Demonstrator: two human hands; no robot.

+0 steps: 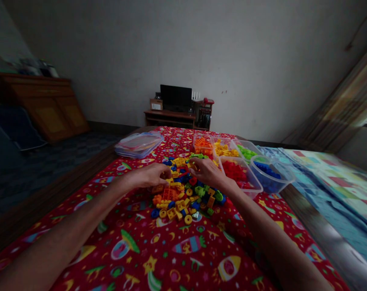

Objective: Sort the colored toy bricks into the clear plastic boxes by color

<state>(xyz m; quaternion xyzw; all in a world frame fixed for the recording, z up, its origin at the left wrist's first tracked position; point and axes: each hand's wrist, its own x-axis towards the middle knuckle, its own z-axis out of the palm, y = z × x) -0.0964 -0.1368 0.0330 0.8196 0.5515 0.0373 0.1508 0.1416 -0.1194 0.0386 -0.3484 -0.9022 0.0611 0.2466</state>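
Observation:
A heap of mixed toy building blocks (179,194) in yellow, orange, blue, green and red lies on the cloth in front of me. My left hand (153,174) hangs over the heap's left side, its fingers bent and the thumb apart from them, with no block visible between. At the far right of the heap is my right hand (206,169), with thumb and fingers bent around a small yellow block (189,165). Close beside that hand stands a clear box of red blocks (235,171).
Clear containers hold orange blocks (203,145), yellow blocks (225,149), green blocks (246,152) and blue blocks (266,170). Stacked lids (139,144) lie at the back left. A red patterned cloth (171,258) covers the table. A bed (331,182) adjoins on the right.

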